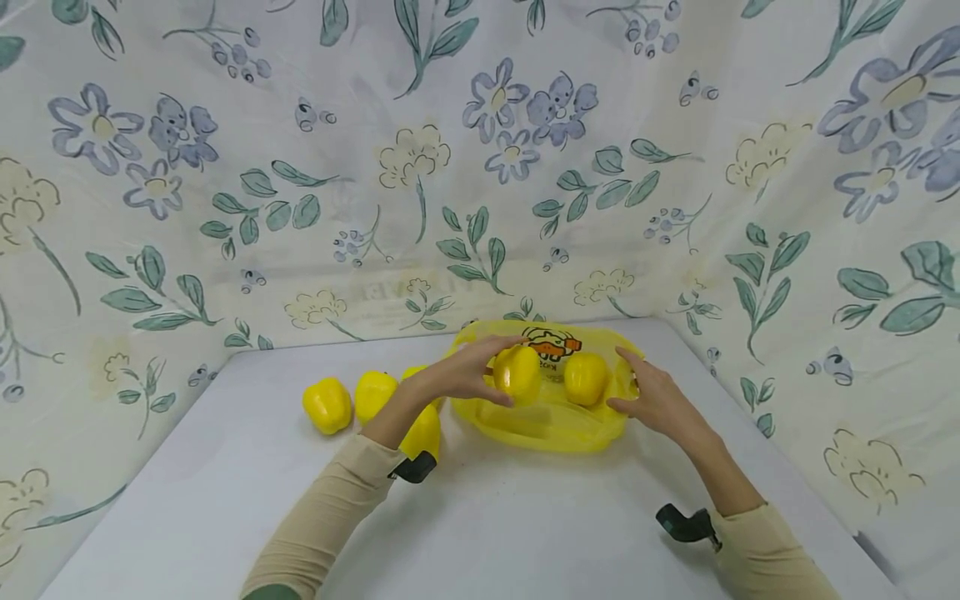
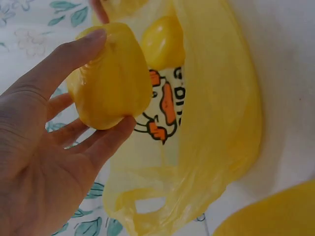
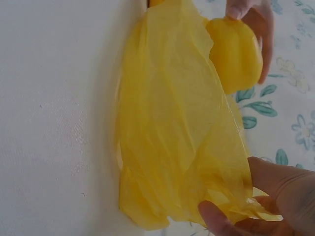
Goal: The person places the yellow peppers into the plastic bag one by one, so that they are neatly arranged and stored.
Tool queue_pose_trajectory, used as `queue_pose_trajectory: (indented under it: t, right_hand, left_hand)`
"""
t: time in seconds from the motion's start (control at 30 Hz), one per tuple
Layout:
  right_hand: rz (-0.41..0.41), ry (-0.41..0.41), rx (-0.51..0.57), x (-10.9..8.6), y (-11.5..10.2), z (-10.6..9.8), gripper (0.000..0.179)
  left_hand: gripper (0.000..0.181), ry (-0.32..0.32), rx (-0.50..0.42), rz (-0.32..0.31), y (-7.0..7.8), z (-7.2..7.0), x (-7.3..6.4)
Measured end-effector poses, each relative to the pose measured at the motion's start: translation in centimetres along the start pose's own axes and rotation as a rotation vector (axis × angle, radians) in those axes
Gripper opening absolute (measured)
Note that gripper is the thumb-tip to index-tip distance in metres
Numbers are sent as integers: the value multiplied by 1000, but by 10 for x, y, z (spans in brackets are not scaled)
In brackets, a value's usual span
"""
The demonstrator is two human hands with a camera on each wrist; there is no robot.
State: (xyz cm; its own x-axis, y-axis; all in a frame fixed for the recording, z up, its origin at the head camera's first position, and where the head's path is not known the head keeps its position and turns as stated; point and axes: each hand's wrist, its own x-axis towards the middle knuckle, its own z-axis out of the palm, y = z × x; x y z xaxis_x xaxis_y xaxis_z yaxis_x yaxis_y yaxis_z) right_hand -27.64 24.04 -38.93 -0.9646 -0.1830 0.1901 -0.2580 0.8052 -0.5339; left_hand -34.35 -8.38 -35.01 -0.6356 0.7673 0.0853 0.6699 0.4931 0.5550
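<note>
With the bag (image 1: pixel 525 429) spread wide at its mouth, the left hand (image 1: pixel 470 369) is right there, its grip curled round a yellow pepper (image 1: pixel 519 375)! Thumb on one face, fingers on the other, and the pepper hangs at the bag's mouth, in front of the orange-and-black print (image 1: pixel 551 343); whether it touches the plastic, I can't tell. Over on the far side, the right hand (image 1: pixel 660 400) has its grip on the bag's edge, pinching the thin plastic near the handle end. One pepper, a second pepper (image 1: pixel 588 379), already lies inside.

So this looks like mid-loading: pepper in hand, bag held ready. The next move, I'd judge, calls for lowering that pepper inside and letting go, while the right hand keeps the flimsy edge from folding over. And there's more to do: at least three loose peppers (image 1: pixel 327 406) wait to the left of the bag, partly hidden by the left forearm.

Now the setting: a pale, smooth table (image 1: pixel 510 533) below, and behind it a hanging cloth (image 1: pixel 345 83) of blue flowers and green leaves, wrapping round both sides.
</note>
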Motion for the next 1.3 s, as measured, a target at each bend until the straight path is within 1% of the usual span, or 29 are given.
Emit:
queue_pose_trajectory:
  t: [0.07, 0.3, 0.43, 0.5, 0.57, 0.73, 0.9, 1.0, 1.3]
  right_hand:
    - [2, 0, 0, 0, 0, 0, 85]
    - [15, -7, 3, -1, -1, 0, 84]
    - [18, -10, 0, -1, -1, 0, 85]
    - [18, -9, -1, -1, -1, -1, 85]
    - [16, -8, 0, -1, -1, -1, 85]
    - [-6, -3, -3, -1, 1, 0, 85]
    - [-15, 0, -3, 0, 1, 1, 85]
    - [-13, -1, -2, 0, 1, 0, 85]
    - [-22, -7, -2, -1, 2, 0, 84]
  left_hand:
    - [93, -14, 19, -11, -2, 2, 6]
    - [91, -76, 65, -20, -10, 12, 26]
    - [90, -92, 124, -39, -15, 17, 37]
    - [90, -90, 162, -44, -18, 19, 44]
    - [90, -83, 177, -50, -19, 21, 50]
    - [88, -80, 176, -74, -22, 27, 62]
    - [92, -72, 202, -61, -25, 32, 73]
    - [92, -69, 202, -65, -25, 34, 79]
    - [90, -38, 188, -135, -27, 42, 88]
